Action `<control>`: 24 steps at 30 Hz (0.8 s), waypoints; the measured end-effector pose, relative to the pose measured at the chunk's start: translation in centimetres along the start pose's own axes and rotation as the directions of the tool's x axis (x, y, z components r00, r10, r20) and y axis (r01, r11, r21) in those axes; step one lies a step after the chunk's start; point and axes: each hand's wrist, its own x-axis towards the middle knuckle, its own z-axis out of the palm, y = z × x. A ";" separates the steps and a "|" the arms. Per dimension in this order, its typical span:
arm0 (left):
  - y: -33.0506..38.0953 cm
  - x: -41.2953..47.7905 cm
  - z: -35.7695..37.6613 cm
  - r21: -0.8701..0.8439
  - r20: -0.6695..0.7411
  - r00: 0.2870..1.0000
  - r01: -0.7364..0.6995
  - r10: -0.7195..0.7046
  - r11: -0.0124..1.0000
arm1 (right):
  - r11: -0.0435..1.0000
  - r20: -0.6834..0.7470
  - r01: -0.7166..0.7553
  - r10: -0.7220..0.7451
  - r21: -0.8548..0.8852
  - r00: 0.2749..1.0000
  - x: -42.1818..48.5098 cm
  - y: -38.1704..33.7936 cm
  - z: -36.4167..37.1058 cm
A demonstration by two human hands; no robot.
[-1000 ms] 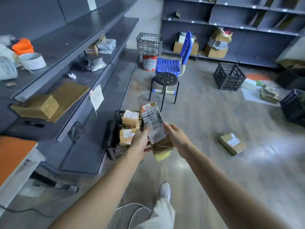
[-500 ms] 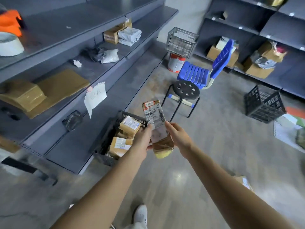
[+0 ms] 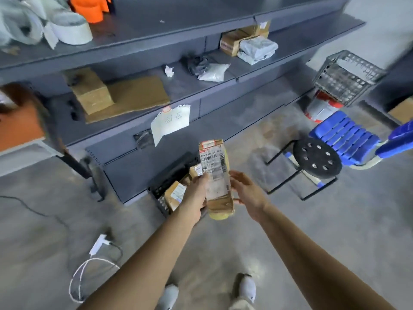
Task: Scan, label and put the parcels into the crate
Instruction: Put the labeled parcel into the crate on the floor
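I hold a long brown parcel (image 3: 216, 175) with a white barcode label upright in front of me. My left hand (image 3: 196, 195) grips its left edge, thumb on the label. My right hand (image 3: 247, 193) sits at the parcel's right side with its fingers spread and mostly straight, at most touching the edge. Just behind and below my left hand, a black crate (image 3: 166, 179) stands on the floor against the bottom shelf. It holds several brown labelled parcels (image 3: 176, 193), partly hidden by my hand.
Grey shelving (image 3: 201, 95) runs along the left with cardboard boxes (image 3: 91, 95), bags and a hanging paper note (image 3: 171, 121). A black stool (image 3: 317, 163), a blue chair (image 3: 347, 137) and a grey wire basket (image 3: 348, 74) stand to the right. A white charger and cable (image 3: 98, 245) lie on the floor.
The view has swung left toward the shelves. My right hand has loosened from the parcel and its fingers have spread; my left hand keeps its hold.
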 end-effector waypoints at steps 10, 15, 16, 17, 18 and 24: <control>-7.1 3.3 5.3 -0.361 -0.158 0.983 0.031 -0.094 0.932 | 0.992 0.438 -0.101 0.124 -0.075 0.890 7.5 4.6 -5.7; -10.7 6.5 3.4 -0.359 -0.111 0.978 -0.205 0.177 0.910 | 0.993 0.444 -0.040 0.085 -0.109 0.892 11.3 8.2 -3.0; -11.5 7.2 2.9 -0.328 -0.124 0.975 -0.217 0.185 0.920 | 0.993 0.438 -0.038 0.082 -0.109 0.895 11.8 8.9 -2.3; -12.1 8.0 2.4 -0.300 -0.151 0.974 -0.209 0.170 0.931 | 0.994 0.433 -0.029 0.072 -0.105 0.899 12.4 9.5 -1.6; -12.7 8.9 1.9 -0.272 -0.184 0.971 -0.200 0.153 0.941 | 0.995 0.431 -0.019 0.061 -0.103 0.900 12.9 10.0 -1.0; -14.8 15.0 -0.7 -0.264 -0.223 0.972 -0.134 0.075 0.955 | 0.985 0.322 -0.035 0.088 -0.167 0.943 17.4 12.6 2.7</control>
